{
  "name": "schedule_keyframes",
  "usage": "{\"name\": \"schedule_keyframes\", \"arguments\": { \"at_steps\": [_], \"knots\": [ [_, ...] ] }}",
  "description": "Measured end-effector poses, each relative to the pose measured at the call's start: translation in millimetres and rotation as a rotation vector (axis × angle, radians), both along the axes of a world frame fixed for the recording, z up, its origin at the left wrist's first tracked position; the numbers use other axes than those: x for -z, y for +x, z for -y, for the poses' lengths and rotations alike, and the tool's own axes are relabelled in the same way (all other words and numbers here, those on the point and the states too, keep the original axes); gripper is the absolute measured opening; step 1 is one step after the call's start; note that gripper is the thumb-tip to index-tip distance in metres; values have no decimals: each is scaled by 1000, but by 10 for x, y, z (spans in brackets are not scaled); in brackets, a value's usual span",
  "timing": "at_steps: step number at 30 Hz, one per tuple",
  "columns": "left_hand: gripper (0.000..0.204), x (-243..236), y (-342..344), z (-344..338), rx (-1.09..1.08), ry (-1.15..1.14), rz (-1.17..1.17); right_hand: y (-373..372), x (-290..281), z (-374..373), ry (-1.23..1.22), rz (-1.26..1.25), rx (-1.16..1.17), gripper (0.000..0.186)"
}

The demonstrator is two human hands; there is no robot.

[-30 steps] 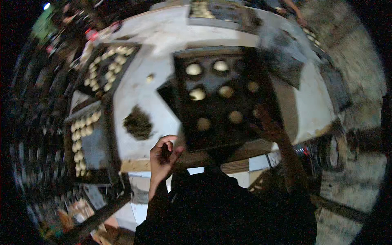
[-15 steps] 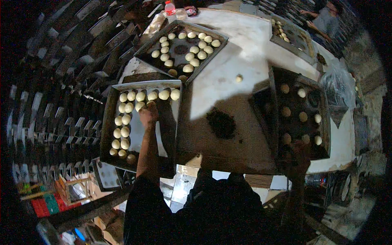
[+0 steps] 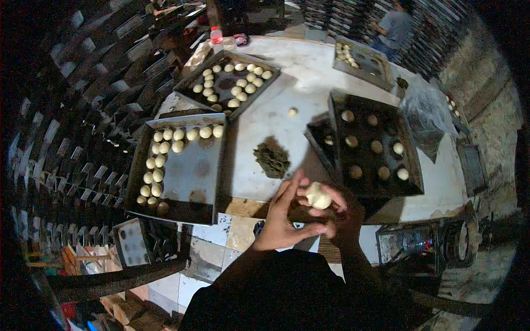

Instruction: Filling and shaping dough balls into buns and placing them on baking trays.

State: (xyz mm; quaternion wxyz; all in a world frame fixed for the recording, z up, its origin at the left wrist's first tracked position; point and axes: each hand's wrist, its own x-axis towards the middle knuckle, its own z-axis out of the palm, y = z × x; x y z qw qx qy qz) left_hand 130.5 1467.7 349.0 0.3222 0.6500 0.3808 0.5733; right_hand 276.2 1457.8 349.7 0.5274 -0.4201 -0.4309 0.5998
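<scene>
A pale dough ball (image 3: 318,196) sits on the fingers of my right hand (image 3: 343,212), which is in shade and curls round it from below. Close beside it on the left is my left hand (image 3: 281,220), its fingers stretched out and its thumb spread wide. Both hands are above the table's near edge. To their left is a metal tray (image 3: 218,176) with dough balls along its far and left sides. To the right stands a dark, deep tray (image 3: 417,160) with a few bright balls and several dim round shapes, hard to make out in shadow.
A dark, leafy-looking heap (image 3: 271,158) lies just beyond my hands. Further off is a single dough ball (image 3: 292,111). More balls fill a far-left tray (image 3: 182,90) and a far-right tray (image 3: 381,80). Clear plastic bag (image 3: 428,110) at right; a person (image 3: 395,30) beyond the table.
My left hand has left the left tray and my right hand the right tray; they are now together in the middle, with a dough ball on the right fingers. The view has shifted.
</scene>
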Motion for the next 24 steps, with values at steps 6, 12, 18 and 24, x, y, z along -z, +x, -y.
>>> {"name": "schedule_keyframes", "arguments": {
  "at_steps": [6, 12, 18, 24],
  "knots": [
    [35, 169, 725, 584, -42, 32, 70, 586, -12, 622, 519, 630, 242, 53],
    [66, 205, 1154, 802, 263, 78, -8, 403, 905, 659, 936, -281, 740, 45],
    [28, 241, 736, 766, -21, -587, 158, 385, 526, 221, 534, 819, 392, 39],
    [29, 901, -266, 285, 117, -785, 398, -381, 1127, -264, 510, 477, 225, 42]
  ]
}}
